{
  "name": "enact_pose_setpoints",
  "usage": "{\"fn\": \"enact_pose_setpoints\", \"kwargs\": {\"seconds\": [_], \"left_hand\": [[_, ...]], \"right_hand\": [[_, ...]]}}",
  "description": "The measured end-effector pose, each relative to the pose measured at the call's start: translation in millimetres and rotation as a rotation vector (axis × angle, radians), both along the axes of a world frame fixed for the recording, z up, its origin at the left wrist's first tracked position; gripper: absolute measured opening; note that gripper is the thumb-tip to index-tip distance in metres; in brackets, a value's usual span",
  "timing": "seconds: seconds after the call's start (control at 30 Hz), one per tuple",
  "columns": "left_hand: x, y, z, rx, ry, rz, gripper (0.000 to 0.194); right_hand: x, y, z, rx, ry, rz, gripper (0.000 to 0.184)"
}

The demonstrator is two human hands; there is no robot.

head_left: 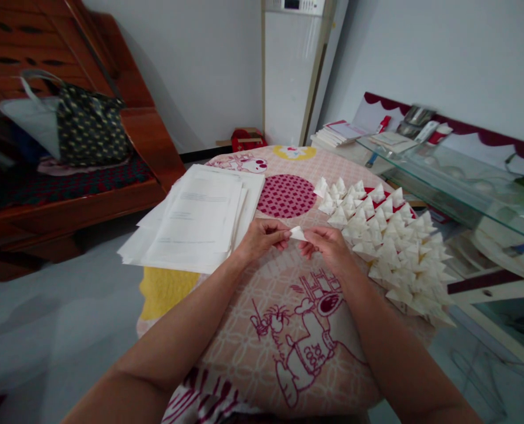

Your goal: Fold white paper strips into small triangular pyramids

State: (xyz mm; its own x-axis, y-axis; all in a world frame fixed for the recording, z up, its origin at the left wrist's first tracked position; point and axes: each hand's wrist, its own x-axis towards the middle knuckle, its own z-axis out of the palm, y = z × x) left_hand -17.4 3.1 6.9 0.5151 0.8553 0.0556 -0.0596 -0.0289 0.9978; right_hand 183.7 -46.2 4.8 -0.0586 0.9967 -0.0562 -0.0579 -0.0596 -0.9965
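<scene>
A small folded piece of white paper [297, 233] is pinched between my two hands over the middle of the table. My left hand [264, 238] grips its left end with thumb and fingers. On the other end, my right hand [328, 242] is closed in the same way. To the left lies a stack of white paper sheets [195, 215], some with faint printed lines. Many folded white paper pieces [385, 235] with pointed tips stand in close rows to the right, a bit of red showing between them.
A pink patterned cloth [306, 347] covers the round table. At the right stands a glass-topped cabinet [456, 171] with papers and small items. A wooden bench [151, 147] with a dark patterned bag [92, 126] is at the left. Behind the table rises a white upright appliance [291, 76].
</scene>
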Motion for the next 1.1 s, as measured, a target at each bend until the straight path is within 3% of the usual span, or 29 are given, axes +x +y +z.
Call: {"fn": "enact_pose_setpoints", "kwargs": {"seconds": [0.17,0.4,0.5,0.63,0.73,0.9,1.1], "left_hand": [[-1.3,-0.7,1.9,-0.039,-0.017,0.006,0.039],[0.8,-2.2,3.0,-0.051,-0.051,-0.003,0.046],[0.7,0.0,-1.0,-0.047,-0.045,0.009,0.043],[1.4,3.3,-9.1,-0.032,0.007,0.034,0.036],[3.9,3.7,-14.5,-0.017,0.057,0.033,0.028],[9.0,1.3,-18.6,-0.038,0.072,0.007,0.020],[9.4,2.4,-20.1,-0.027,0.050,-0.026,0.031]], "right_hand": [[1.3,0.8,-1.9,-0.001,0.097,-0.032,0.037],[-0.2,1.0,-3.0,0.021,0.047,-0.030,0.036],[2.1,3.0,-6.5,0.074,-0.058,-0.058,0.036],[6.8,4.9,-7.8,0.302,-0.312,-0.141,0.028],[6.5,3.6,-4.4,0.436,-0.479,-0.102,0.017],[1.6,1.9,-1.8,0.461,-0.622,-0.018,0.008],[3.1,3.8,-4.1,0.429,-0.658,0.012,0.009]]}}
